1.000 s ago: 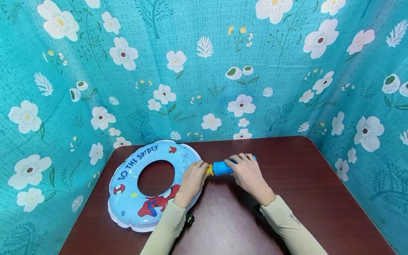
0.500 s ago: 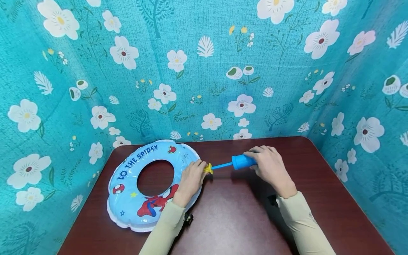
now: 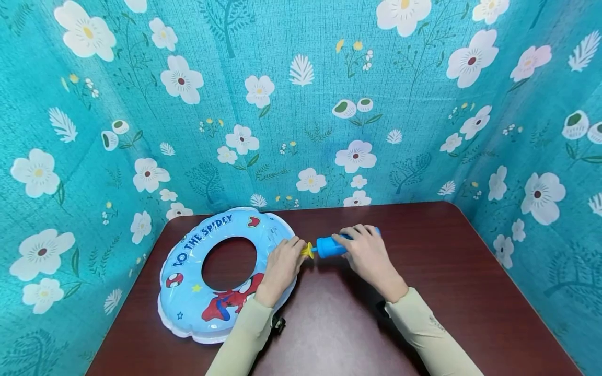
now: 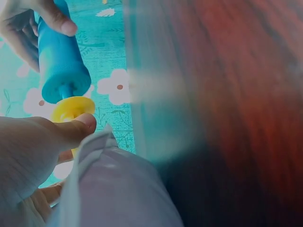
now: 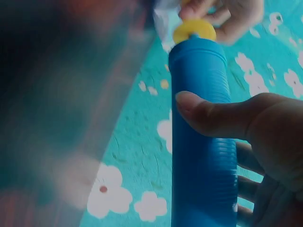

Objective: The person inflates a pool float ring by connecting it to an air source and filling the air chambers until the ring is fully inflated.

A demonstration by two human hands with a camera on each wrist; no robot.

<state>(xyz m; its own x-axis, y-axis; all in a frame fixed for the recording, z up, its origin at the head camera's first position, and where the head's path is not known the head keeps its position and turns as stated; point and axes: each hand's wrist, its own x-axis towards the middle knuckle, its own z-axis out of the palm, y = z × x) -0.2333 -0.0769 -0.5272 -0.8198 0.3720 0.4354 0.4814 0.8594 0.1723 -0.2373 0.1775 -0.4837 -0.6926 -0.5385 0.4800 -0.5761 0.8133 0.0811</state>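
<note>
A light-blue inflatable swim ring (image 3: pixel 185 292) with a red cartoon figure and lettering lies at the left of the table. At its right edge, my left hand (image 3: pixel 282 266) pinches the yellow flanged end (image 4: pixel 73 108) of a blue hand pump. My right hand (image 3: pixel 369 258) wraps round the pump's ribbed blue barrel (image 5: pixel 203 161), thumb along one side. Only a short bit of blue rod (image 4: pixel 65 91) shows between barrel and yellow flange. How the yellow tip meets the ring is hidden behind my left fingers.
The dark-red wooden table (image 3: pixel 338 324) stands against a teal flowered curtain (image 3: pixel 301 104) at the back and both sides. A small black object (image 3: pixel 278 325) sits by the left sleeve, and the ring's pale edge (image 4: pixel 118 179) rises beside the left hand.
My right hand drew the barrel out to the right, baring a long rod, then slid it back left towards the yellow end. My left hand and the swim ring stayed nearly still.
</note>
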